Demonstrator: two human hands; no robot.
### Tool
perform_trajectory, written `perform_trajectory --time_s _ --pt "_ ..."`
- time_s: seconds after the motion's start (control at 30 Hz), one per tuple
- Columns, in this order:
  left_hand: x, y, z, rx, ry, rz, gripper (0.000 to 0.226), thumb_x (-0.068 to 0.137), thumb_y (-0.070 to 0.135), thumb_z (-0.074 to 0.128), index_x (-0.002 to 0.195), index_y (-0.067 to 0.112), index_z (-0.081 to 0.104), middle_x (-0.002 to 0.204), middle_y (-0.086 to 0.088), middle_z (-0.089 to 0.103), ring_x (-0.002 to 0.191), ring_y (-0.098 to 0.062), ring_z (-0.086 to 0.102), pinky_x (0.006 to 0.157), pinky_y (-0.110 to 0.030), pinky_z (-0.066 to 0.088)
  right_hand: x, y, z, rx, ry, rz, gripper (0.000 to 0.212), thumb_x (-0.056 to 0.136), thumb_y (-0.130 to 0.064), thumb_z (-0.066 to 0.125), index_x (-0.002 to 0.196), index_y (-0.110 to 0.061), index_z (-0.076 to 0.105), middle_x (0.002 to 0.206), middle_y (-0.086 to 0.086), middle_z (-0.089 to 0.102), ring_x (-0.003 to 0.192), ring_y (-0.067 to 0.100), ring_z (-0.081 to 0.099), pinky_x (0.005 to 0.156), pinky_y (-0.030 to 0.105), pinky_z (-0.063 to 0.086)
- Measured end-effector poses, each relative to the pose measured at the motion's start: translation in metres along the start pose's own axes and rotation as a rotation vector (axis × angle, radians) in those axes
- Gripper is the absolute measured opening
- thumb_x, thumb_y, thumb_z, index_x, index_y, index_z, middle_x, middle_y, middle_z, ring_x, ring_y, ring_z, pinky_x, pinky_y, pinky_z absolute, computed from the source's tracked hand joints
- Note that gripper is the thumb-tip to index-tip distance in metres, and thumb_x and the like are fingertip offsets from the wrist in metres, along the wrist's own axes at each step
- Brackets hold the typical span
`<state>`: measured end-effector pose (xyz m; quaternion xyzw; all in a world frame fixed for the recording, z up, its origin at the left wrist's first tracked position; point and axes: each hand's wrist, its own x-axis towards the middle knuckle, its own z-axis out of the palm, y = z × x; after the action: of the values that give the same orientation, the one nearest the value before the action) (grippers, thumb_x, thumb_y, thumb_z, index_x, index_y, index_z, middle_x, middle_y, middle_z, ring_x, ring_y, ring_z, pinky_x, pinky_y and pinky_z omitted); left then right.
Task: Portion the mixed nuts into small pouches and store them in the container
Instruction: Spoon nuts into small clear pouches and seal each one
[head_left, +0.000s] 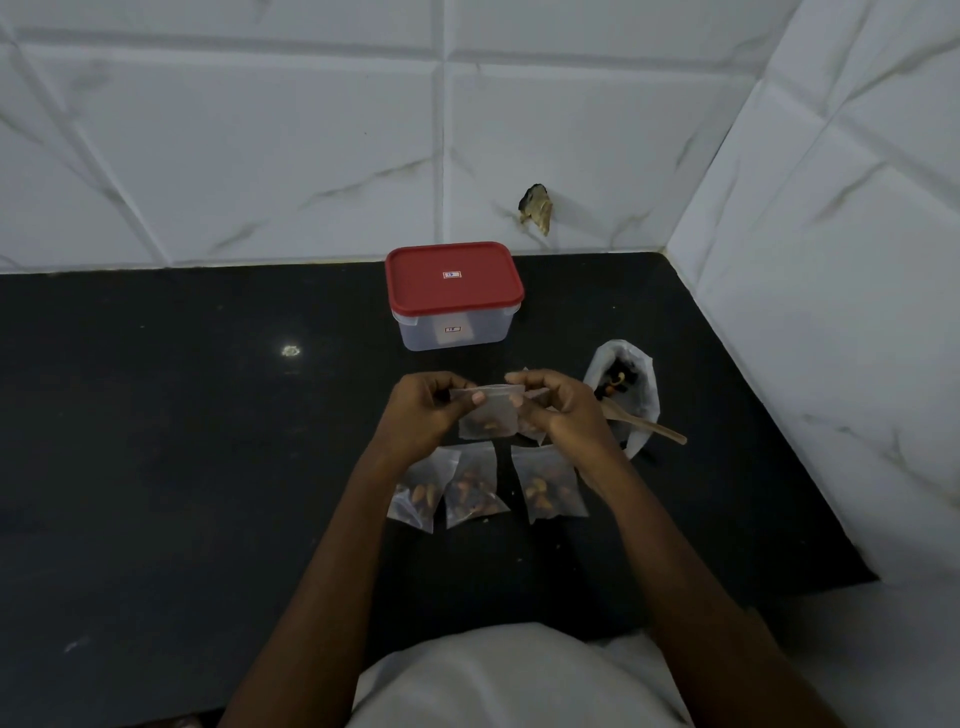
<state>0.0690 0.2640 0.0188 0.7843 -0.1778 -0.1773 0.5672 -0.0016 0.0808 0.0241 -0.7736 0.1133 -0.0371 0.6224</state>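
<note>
Both hands, left hand (423, 402) and right hand (558, 410), pinch the pouch (488, 415) top edge, probably sealing; left counter (156, 415) lies free.

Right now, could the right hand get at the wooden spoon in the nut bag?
Probably yes: the right hand is beside the wooden spoon, whose handle sticks out unobstructed, but it must first release the pouch.

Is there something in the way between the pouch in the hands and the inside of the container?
Yes. The red lid sits closed on the container, so the held pouch cannot go in until it comes off. The counter between the hands and the container looks bare.
</note>
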Motion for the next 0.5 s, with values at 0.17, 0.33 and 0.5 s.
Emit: perform_trajectory --time_s 0.17,0.33,0.5 --pt "0.001 0.003 0.003 0.081 -0.039 0.033 0.004 0.09 0.02 0.068 0.092 0.022 0.07 0.092 0.0 0.072 0.086 -0.015 0.068 0.08 -0.032 0.057 0.003 0.003 0.004 -0.189 0.003 -0.084 0.01 0.086 -0.016 0.074 0.095 -0.01 0.074 0.086 -0.004 0.07 0.077 0.002 0.065 0.067 0.02 0.053" --pt "0.0 0.001 0.003 0.097 -0.042 0.016 0.001 0.088 0.022 0.07 0.088 0.022 0.07 0.09 -0.004 0.071 0.085 -0.019 0.067 0.081 -0.039 0.057 0.006 0.002 0.01 -0.254 0.055 -0.078 0.002 0.086 -0.01 0.073 0.087 -0.011 0.073 0.079 -0.009 0.065 0.068 -0.008 0.058 0.06 0.009 0.045" --pt "-0.001 -0.005 0.001 0.046 0.012 -0.046 0.012 0.082 0.023 0.076 0.087 0.013 0.072 0.088 -0.008 0.073 0.086 -0.025 0.07 0.079 -0.041 0.058 0.005 0.002 0.009 -0.212 0.022 -0.003 0.006 0.088 -0.013 0.071 0.091 -0.009 0.075 0.069 -0.009 0.065 0.06 -0.004 0.06 0.056 0.013 0.047"
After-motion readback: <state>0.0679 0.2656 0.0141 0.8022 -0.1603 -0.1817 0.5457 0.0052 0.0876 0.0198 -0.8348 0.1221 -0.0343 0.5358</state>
